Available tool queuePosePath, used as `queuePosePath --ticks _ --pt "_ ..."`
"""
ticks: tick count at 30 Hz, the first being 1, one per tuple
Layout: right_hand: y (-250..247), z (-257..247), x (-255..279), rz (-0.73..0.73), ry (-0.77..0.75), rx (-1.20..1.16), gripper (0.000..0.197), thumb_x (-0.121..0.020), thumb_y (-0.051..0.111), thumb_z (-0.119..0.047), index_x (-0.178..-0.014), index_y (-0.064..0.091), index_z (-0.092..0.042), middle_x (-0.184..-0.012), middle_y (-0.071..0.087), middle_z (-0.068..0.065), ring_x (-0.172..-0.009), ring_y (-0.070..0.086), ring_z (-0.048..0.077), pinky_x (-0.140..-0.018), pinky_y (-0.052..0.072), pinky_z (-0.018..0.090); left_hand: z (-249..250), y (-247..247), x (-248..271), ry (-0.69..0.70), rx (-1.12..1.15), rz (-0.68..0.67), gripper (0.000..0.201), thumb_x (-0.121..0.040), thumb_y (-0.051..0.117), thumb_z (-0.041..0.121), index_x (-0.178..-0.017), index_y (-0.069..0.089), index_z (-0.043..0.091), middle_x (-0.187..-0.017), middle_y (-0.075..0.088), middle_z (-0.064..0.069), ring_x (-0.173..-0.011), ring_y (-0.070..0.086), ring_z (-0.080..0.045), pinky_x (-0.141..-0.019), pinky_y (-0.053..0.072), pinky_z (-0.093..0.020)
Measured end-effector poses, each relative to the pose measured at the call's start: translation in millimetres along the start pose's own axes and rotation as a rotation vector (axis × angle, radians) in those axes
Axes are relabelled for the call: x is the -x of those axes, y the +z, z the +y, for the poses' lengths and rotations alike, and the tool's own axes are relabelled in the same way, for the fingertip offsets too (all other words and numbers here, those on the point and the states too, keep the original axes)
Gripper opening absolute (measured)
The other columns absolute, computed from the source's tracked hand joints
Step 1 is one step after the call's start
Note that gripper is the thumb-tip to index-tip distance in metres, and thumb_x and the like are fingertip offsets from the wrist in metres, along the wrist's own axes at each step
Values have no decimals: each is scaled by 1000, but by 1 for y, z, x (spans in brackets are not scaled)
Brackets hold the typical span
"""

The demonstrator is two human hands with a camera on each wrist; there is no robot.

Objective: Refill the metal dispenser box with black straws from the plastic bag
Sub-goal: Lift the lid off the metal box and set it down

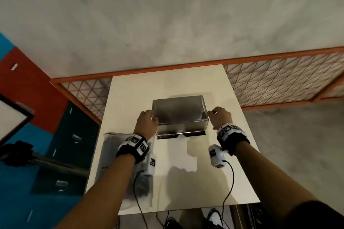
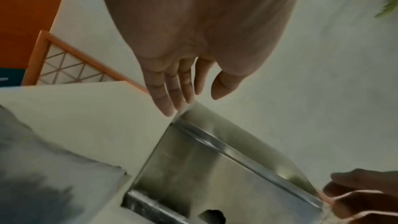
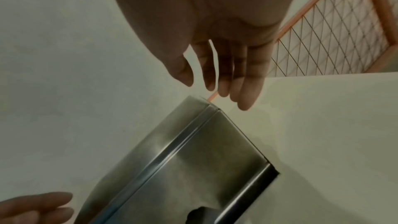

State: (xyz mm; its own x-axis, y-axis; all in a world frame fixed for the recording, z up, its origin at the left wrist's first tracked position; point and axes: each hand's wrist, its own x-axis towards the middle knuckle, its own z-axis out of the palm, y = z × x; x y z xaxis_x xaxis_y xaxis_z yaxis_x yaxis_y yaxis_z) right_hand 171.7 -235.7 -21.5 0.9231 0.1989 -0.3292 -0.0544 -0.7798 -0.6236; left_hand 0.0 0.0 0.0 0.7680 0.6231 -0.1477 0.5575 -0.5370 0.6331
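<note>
Both hands, left (image 1: 146, 123) and right (image 1: 220, 117), fingers straight, flank the shiny rectangular metal dispenser box (image 1: 179, 115); lid-opening likely comes next

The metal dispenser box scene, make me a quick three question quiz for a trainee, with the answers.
1. True or false: the metal dispenser box stands on the white table.
2. On which side of the box does the plastic bag lie? A) the person's left B) the person's right
3. Fill in: the left hand and right hand are at the box's two ____.

Key: 1 true; 2 A; 3 sides.
</note>
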Motion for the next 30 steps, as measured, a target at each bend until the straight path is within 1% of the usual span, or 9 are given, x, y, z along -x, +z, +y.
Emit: queuePosePath --ticks 2,4,5,8,13,16,21,26,30 --pt "-1 -10 1 -28 3 3 46 -87 60 -46 -116 64 -10 -115 67 17 -102 63 37 -87 52 38 6 5 -6 -86 -46 -30 39 -96 62 20 -130 57 1 -128 56 -24 -117 56 -40 -98 43 -39" --pt "1 -18 0 -89 21 -5 57 -89 60 -49 -129 57 -9 -125 62 17 -110 59 35 -84 47 33 10 11 -11 -161 -69 -79 44 -97 62 27 -130 54 0 -130 57 -24 -120 55 -41 -95 44 -40" --pt "4 -18 -1 -116 15 -3 58 -89 59 -50 -130 56 -9 -124 62 17 -107 59 35 -80 45 32 11 14 -12 -187 -76 -104 45 -97 61 30 -130 53 0 -130 59 -24 -121 55 -41 -95 45 -40" --pt "9 -19 -3 -160 33 0 52 -87 60 -54 -116 61 -11 -113 64 13 -89 57 30 -75 44 31 8 19 -16 -255 -37 -141 46 -98 60 32 -130 54 0 -132 61 -21 -122 57 -39 -94 46 -38" --pt "9 -22 -4 -148 21 -3 46 -82 65 -53 -106 64 -13 -105 66 11 -85 59 28 -74 48 32 6 21 -21 -289 -34 -121 49 -94 64 35 -126 60 -2 -128 64 -22 -118 60 -39 -93 49 -38" --pt "7 -21 -1 -148 25 -6 47 -82 66 -51 -109 65 -13 -107 67 11 -88 62 29 -80 52 34 5 21 -19 -287 -53 -121 48 -94 65 35 -123 61 -3 -126 65 -22 -117 60 -40 -91 49 -38" --pt "7 -14 13 -138 -1 6 48 -86 65 -47 -114 64 -8 -115 65 13 -108 57 33 -78 37 27 0 25 -5 -299 -88 -110 49 -93 64 41 -119 62 -1 -121 67 -21 -112 62 -40 -86 51 -38" --pt "15 -2 26 -167 17 46 48 -84 65 -52 -109 64 -11 -109 65 10 -86 52 23 -73 38 27 -16 27 13 -286 -142 -116 47 -93 61 44 -114 64 2 -114 69 -18 -106 64 -38 -79 47 -34" --pt "10 -8 23 -185 19 105 46 -84 62 -56 -92 62 -10 -87 62 6 -76 54 25 -64 38 27 -22 21 11 -274 -178 -102 45 -92 61 52 -91 70 8 -96 73 -14 -96 67 -37 -77 51 -36"
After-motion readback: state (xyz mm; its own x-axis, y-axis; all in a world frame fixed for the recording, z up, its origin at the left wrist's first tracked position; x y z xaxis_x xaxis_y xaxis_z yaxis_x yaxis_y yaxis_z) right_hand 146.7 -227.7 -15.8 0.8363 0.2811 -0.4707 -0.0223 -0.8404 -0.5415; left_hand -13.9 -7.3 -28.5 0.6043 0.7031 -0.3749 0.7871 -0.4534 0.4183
